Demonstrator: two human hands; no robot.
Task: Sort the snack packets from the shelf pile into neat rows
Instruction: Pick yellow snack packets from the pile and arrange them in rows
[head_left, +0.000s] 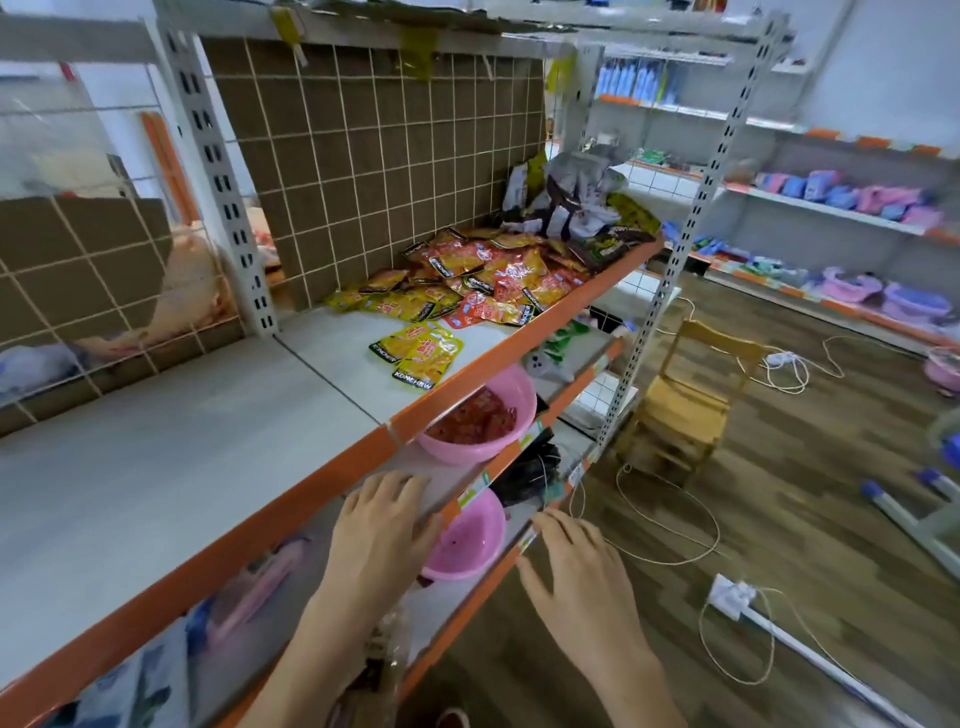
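— Packets, how many up there?

— Too many to count in the pile (483, 275) — red and yellow ones heaped on the top shelf (208, 457), toward its right end. Two yellow packets (421, 353) lie apart, just in front of the heap, near the orange edge. Dark and grey packets (582, 208) are stacked behind, at the far corner.

— Any writing?

— "KONCHEW" on the black strip of the nearest yellow one. The rest is too small.

— And the hands?

— Both grips released, holding nothing. The left hand (379, 530) lies flat with straight fingers at the second shelf's edge; the right hand (576, 577) is spread by the third shelf's edge.

— Below?

— Two pink bowls — the upper bowl (483, 415) with red things in it, the lower bowl (467, 540) beside the left hand. One small wooden chair (685, 395) stands on the wood-pattern floor (779, 493), white cords trailing about.
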